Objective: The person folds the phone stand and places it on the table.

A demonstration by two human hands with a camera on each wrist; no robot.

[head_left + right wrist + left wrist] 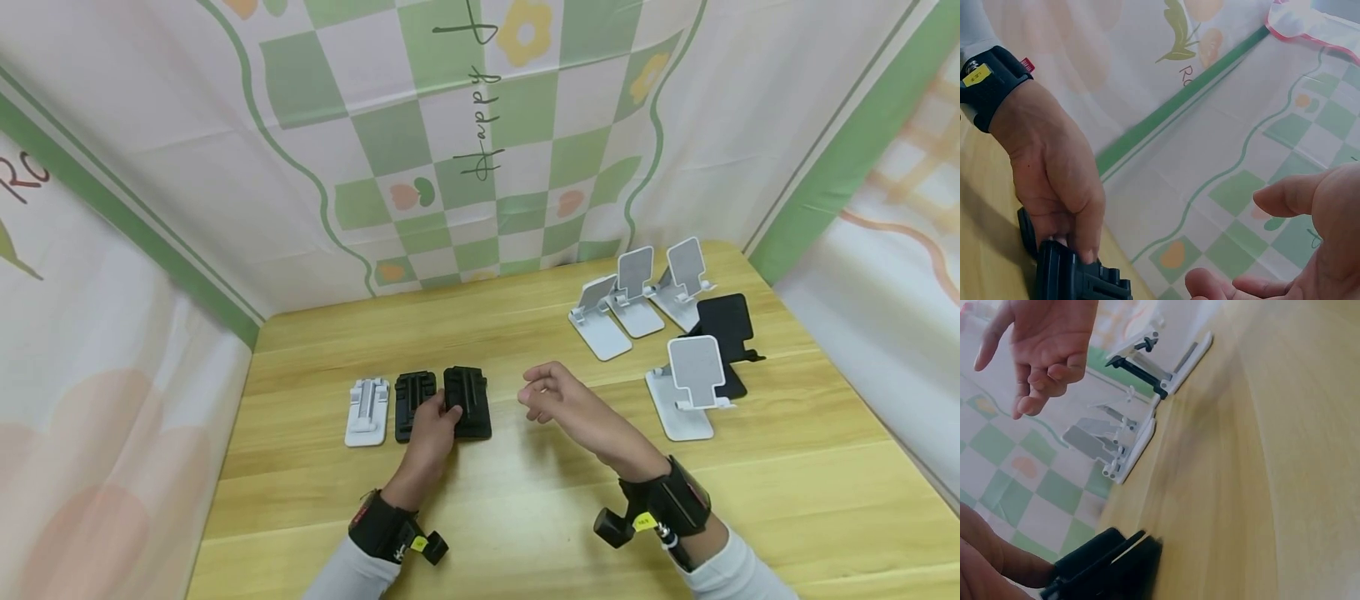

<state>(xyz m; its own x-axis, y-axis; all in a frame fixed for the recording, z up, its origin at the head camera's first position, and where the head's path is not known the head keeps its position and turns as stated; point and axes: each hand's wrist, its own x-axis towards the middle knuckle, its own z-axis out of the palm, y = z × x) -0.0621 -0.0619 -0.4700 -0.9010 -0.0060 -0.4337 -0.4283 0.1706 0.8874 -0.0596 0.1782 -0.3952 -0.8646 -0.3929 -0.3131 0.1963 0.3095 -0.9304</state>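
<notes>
My left hand (432,433) grips a folded black phone stand (472,404) by its left edge, thumb on top. In the right wrist view this black stand (1057,275) shows under the fingers, partly hidden by them. Just left of it lies another folded black phone stand (414,392), and beyond that a folded white phone stand (367,412). My right hand (558,396) hovers over the table to the right of the held stand, fingers loosely bent and holding nothing. The left wrist view shows this right hand (1054,344) with its palm visible.
On the right, a white phone stand (693,375) stands unfolded, overlapping an unfolded black one (723,325). Three more white stands (635,292) stand unfolded near the back edge of the wooden table (540,508). A patterned curtain (450,125) hangs behind the table.
</notes>
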